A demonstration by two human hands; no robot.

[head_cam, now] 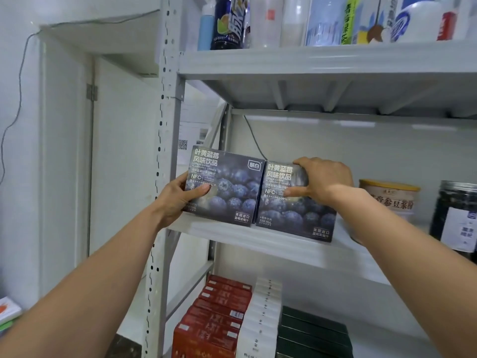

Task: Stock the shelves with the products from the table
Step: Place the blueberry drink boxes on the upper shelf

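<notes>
Head view: your left hand (180,197), fingers curled, grips the left edge of a dark blueberry-print carton (227,187). Your right hand (322,182) grips the top of the second blueberry-print carton (294,213). Both stand touching on the grey metal shelf (271,245). At three o'clock, a beige yellow-lidded tin (389,197) and a dark jar (456,215) crowd your right forearm. Red boxes (214,319) lie at six.

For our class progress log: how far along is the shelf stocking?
Done: bottles line the top shelf, boxes the lower shelf. In hand: left hand grips the left blueberry box, right hand the right blueberry box, on the middle shelf. Left: the table's stock is not shown, so unknown.
</notes>
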